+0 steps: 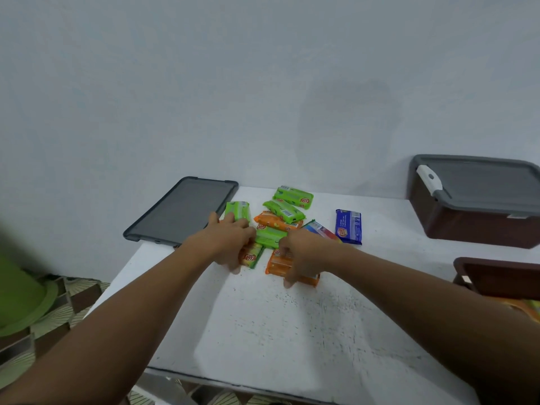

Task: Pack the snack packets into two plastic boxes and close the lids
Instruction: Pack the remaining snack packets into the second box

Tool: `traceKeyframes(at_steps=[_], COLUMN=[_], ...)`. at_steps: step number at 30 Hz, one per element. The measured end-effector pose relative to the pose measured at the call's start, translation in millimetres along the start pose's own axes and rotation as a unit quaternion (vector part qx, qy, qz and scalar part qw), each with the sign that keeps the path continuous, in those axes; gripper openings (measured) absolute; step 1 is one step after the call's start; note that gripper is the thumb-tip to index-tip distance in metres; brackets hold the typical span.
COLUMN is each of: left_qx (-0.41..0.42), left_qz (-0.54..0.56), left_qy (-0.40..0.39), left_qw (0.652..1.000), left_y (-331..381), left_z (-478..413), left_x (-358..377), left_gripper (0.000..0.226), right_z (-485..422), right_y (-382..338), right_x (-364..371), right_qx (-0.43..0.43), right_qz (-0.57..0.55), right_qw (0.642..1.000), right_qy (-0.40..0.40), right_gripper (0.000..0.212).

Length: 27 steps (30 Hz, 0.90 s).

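Small snack packets [283, 211] lie in a heap on the white table [263, 331], mostly green, some orange. One blue packet [348, 226] lies flat just to the right of the heap. The left hand [230, 241] holds a yellow-green packet [252, 257], and the right hand [304, 255] holds a stack of orange packets [277, 264]. A brown box [473, 226] sits far right with its grey lid [482, 182] shut. Another brown box [496, 276] stands open in front of it. A loose grey lid [181, 211] lies flat on the left
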<state>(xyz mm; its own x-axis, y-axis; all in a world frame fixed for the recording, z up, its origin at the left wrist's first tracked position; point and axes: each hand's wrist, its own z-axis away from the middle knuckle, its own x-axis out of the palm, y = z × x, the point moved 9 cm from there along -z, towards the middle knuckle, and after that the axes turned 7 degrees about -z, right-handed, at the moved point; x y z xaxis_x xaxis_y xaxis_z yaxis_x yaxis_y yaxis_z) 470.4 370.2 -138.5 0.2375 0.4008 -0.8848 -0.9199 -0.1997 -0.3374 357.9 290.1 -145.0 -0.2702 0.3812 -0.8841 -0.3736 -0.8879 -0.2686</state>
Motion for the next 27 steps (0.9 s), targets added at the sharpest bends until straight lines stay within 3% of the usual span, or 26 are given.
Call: traceKeyframes(at_steps=[4, 9, 11, 18, 27], left_qx=[0.001, 0.021, 0.036, 0.038, 0.057], left_qz=[0.022, 0.058, 0.085, 0.202, 0.37], left_qy=[0.012, 0.03, 0.048, 0.089, 0.076], left_qw=[1.0, 0.998, 0.995, 0.975, 0.924], left_y=[-1.4, 2.4, 3.3, 15.6, 67.5], left_z=[-2.7, 2.8, 4.2, 15.8, 24.2], left_x=[-5.4, -16.8, -25.3, -75.6, -137.4], left_gripper=[0.064, 0.035, 0.025, 0.017, 0.031], right_z=[-0.1, 8.4, 14.7, 52.2, 127.9], right_y=[-1.8, 1.8, 6.9, 33.4, 87.6], right_x=[4.8, -11.9, -24.9, -64.6, -104.8], right_qx=[0.009, -0.01, -0.013, -0.025, -0.01], right_qz=[0.017, -0.006, -0.023, -0.041, -0.131], right_qw=[1.0, 1.0, 0.999, 0.996, 0.982], right_qy=[-0.011, 0.017, 0.042, 0.078, 0.139], right_gripper=[0.072, 0.032, 0.028, 0.024, 0.026])
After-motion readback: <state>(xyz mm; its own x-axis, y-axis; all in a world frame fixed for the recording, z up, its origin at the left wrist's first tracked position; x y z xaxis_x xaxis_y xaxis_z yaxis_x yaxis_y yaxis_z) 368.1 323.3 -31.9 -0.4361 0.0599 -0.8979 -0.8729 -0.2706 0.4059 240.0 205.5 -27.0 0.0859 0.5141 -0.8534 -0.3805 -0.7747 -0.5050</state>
